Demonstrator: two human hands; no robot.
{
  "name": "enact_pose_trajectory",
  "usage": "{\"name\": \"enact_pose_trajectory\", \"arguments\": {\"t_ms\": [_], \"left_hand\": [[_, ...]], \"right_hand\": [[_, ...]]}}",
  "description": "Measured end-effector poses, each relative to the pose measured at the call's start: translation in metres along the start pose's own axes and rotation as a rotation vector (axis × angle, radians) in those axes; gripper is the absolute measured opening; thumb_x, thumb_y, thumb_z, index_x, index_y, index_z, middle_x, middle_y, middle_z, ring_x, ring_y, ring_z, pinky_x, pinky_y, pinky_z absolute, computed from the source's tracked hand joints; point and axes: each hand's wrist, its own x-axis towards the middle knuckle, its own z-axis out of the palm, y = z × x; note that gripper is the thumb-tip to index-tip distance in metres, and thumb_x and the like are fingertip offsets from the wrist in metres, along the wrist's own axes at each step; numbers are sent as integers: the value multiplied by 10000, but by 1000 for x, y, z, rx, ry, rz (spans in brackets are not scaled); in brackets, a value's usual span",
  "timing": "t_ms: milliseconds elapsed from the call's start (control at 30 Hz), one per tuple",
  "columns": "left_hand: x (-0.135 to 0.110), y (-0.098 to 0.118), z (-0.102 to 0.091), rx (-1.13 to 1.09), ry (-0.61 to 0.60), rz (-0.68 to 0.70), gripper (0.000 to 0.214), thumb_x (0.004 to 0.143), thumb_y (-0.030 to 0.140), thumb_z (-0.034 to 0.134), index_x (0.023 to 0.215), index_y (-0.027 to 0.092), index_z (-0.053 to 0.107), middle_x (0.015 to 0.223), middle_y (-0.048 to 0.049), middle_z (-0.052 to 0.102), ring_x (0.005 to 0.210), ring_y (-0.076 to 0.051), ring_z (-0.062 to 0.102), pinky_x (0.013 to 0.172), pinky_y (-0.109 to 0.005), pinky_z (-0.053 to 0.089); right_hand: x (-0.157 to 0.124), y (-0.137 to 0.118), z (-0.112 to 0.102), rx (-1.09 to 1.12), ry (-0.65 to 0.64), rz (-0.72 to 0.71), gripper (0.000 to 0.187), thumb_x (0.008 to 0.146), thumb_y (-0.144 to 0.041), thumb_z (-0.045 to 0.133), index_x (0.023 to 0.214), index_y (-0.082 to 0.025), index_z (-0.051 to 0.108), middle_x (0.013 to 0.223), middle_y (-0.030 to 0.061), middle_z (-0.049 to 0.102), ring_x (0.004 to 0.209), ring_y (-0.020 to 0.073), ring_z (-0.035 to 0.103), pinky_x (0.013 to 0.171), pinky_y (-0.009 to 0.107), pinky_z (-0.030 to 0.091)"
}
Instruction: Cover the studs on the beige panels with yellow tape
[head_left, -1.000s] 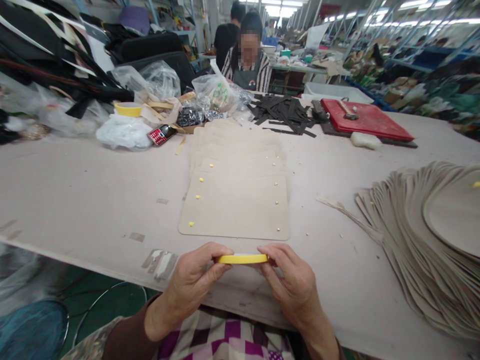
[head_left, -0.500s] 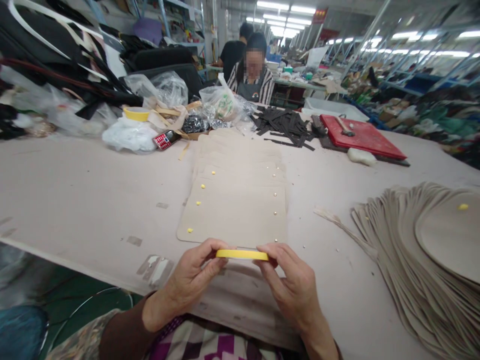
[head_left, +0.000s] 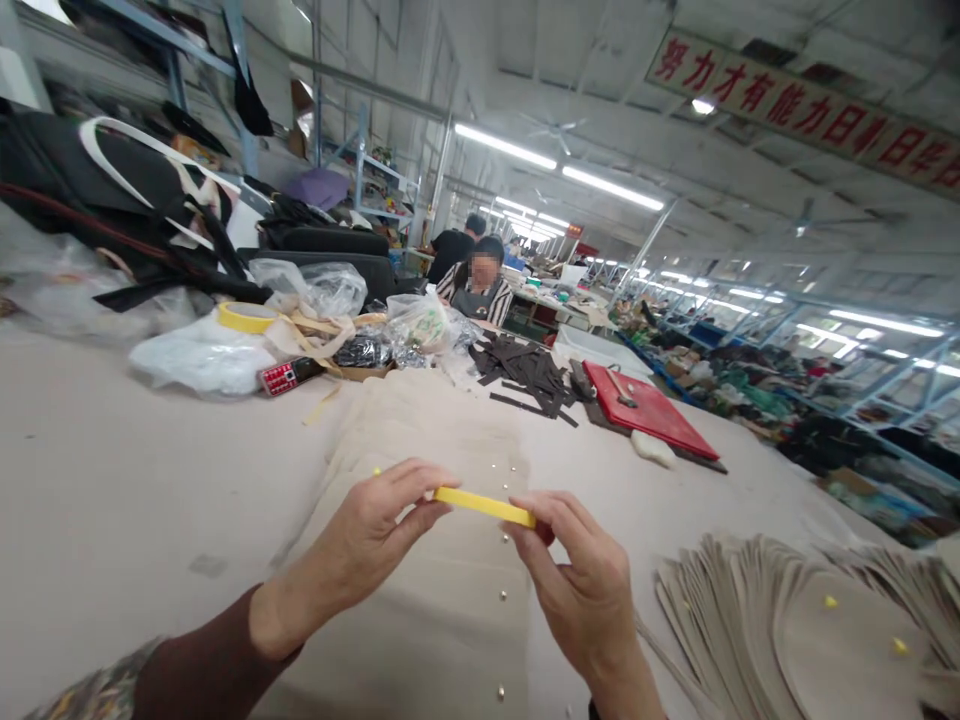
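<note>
Yellow tape roll [head_left: 484, 506] sits pinched between our left hand [head_left: 375, 525] and right hand [head_left: 581, 565]. Beneath, we see beige panels [head_left: 442, 600] on the counter [head_left: 112, 500].

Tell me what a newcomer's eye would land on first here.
Likely the yellow band, held between the left hand and right hand over the beige sheets. Next, the red board with a hammer on it, farther back on the table, to the right. Then the red-lettered banner overhead, upper right.
</note>
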Motion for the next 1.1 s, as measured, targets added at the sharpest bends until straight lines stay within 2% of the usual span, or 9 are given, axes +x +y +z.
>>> {"name": "enact_pose_trajectory", "arguments": {"t_ms": [167,300,467,600,800,1000,1100], "left_hand": [[50,-22,2,65,-40,-16,179,963,204,568,1099,246,676,969,14,702,870,-121,648,771,-203,470],[68,-45,18,18,-13,-26,136,969,214,558,1055,232,661,892,27,675,814,-116,621,732,-203,445],[66,-69,42,-94,27,-157,99,975,262,556,989,225,646,769,48,586,690,-107,540,651,-208,402],[60,-79,53,-161,25,-224,82,964,264,573,968,235,649,744,60,558,670,-101,513,625,-204,382],[57,-86,56,-192,47,-239,91,964,258,571,1002,261,653,774,67,577,680,-95,511,635,-199,386],[59,-85,52,-170,64,-243,98,958,242,562,993,255,653,777,61,614,692,-102,559,648,-199,434],[60,-81,49,-103,71,-179,193,936,205,575,1114,258,624,968,23,684,866,-130,637,760,-217,500]], "right_hand": [[34,23,5,-66,15,-33,133,906,-93,608,984,-181,671,814,7,637,690,103,582,627,166,499],[48,51,11,-101,25,-24,150,908,-96,609,1012,-186,669,835,2,639,704,98,585,636,156,493],[49,88,16,-89,-45,40,147,907,-128,644,1033,-199,670,834,-11,636,664,91,562,620,171,480],[48,103,21,-37,-77,86,123,918,-116,627,991,-204,671,804,-23,633,669,85,567,616,166,469],[48,104,23,-57,-116,53,145,924,-104,604,1012,-207,658,840,-13,638,701,80,591,640,150,484],[50,96,26,-78,-68,23,119,902,-101,604,954,-186,669,792,-8,648,651,85,599,612,149,493],[49,98,27,-126,-63,-1,126,906,-106,590,971,-188,662,800,-10,671,654,88,617,628,150,502]]}}
